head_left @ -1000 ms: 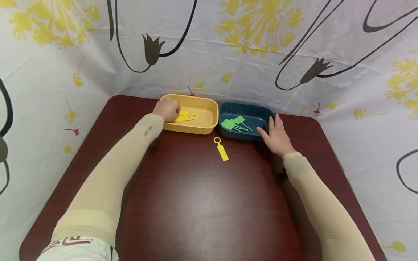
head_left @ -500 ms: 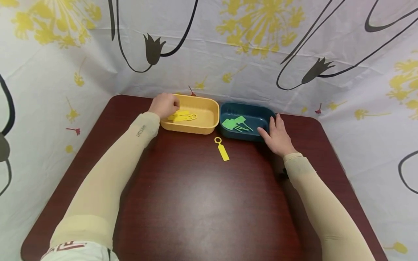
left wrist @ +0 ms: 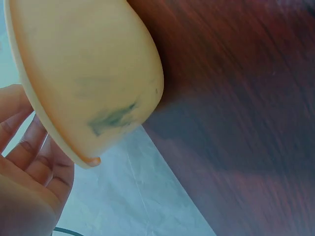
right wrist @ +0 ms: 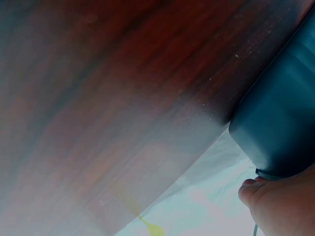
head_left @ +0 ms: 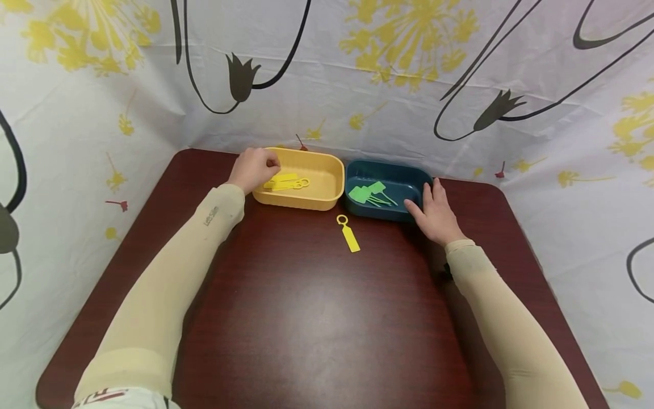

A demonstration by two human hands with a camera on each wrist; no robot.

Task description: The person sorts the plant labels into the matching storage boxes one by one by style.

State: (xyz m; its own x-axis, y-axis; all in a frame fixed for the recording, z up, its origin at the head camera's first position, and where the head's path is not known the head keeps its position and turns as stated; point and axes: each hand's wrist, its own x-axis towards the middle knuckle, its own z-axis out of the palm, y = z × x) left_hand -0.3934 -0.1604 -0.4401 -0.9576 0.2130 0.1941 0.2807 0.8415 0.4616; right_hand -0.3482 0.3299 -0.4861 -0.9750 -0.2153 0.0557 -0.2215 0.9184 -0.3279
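At the left end of the yellow bin (head_left: 327, 176) is my left hand (head_left: 252, 169), its fingers bent above the rim. Whether anything lies between those fingertips is hidden. Just below it, several yellow tags with ring ends (head_left: 286, 182) lie inside the bin. The left wrist view has the bin's outer wall (left wrist: 98, 69) up close, with curled fingers (left wrist: 37, 157) beyond its rim. My right hand (head_left: 436, 216) rests spread on the right end of the dark teal bin (head_left: 395, 170), which contains several green tags (head_left: 369, 192).
One yellow tag (head_left: 350, 237) lies alone on the dark red wooden table (head_left: 317, 318), in front of the bins. The two bins stand side by side along the table's back edge. A patterned white cloth (head_left: 317, 68) hangs behind and at both sides.
My left hand has lifted from the tags and drawn slightly left, so more of the yellow tags shows. The right hand stays on the teal bin.
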